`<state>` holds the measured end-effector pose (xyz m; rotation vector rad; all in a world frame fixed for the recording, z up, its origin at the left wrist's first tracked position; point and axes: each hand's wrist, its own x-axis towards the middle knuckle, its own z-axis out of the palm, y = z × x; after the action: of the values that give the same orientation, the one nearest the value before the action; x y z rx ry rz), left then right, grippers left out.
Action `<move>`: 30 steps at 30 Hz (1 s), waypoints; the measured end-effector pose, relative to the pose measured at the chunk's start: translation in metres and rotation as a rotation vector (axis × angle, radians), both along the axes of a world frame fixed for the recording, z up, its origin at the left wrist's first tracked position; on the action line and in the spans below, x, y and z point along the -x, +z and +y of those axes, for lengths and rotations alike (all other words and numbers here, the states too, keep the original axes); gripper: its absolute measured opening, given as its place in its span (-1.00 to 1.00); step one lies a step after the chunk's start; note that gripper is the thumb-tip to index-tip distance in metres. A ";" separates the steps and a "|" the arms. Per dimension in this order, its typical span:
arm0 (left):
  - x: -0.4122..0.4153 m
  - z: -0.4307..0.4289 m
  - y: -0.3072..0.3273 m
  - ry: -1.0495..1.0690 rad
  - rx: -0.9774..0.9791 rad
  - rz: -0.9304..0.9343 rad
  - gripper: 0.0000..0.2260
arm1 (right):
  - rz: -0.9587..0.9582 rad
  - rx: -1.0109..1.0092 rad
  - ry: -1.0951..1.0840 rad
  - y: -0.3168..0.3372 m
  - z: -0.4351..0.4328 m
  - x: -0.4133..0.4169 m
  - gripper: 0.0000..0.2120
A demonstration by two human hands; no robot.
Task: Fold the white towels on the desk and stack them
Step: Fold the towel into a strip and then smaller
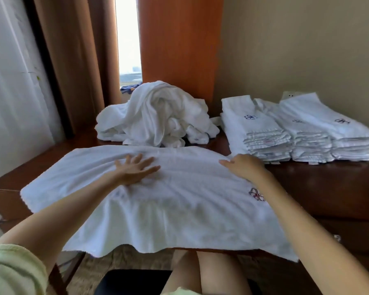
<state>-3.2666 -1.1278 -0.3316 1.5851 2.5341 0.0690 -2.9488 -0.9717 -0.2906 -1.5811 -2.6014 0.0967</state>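
**Flat towel under two hands on the desk**

Left hand point(134, 169): fingers straight and spread, palm pressed flat on the spread towel point(179, 209), with soft creases fanning out from it. Right hand point(241, 167): back facing the camera, thumb extended, fingers curled down at the towel's far right corner; whether they pinch the cloth is hidden. The towel is white terry, roughly rectangular, and lies across the dark polished wooden desk point(328, 188). Its wavy near hem hangs over the front edge, and an embroidered motif point(257, 194) sits near its right side. Behind it is a rumpled heap of unfolded towels point(158, 116). To the right are three stacks of folded towels point(285, 137), flat, layered and side by side, their tops marked with dark motifs. Brown curtains point(73, 60) hang at the rear left.
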 end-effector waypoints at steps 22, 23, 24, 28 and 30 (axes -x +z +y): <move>-0.051 0.080 0.012 -0.156 -0.605 0.226 -0.63 | 0.545 -0.420 -0.033 -0.026 0.056 -0.004 -0.84; -0.073 0.089 0.013 -0.213 -0.626 0.143 -0.58 | 0.541 -0.427 -0.104 -0.025 0.055 -0.010 -0.93; -0.096 0.100 0.012 -0.249 -0.609 0.066 -0.52 | 0.527 -0.387 -0.172 -0.025 0.055 -0.017 -0.92; -0.159 0.142 0.001 -0.193 -0.444 -0.162 -0.41 | 0.440 -0.048 -0.361 -0.029 0.056 -0.043 -0.58; -0.166 0.150 -0.004 -0.162 -0.478 -0.160 -0.47 | 0.499 0.034 -0.281 -0.035 0.058 -0.048 -0.65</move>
<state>-3.1010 -0.9778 -0.3351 1.8468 2.3683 0.8008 -2.9013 -0.9137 -0.3252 -1.6557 -1.9971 0.4509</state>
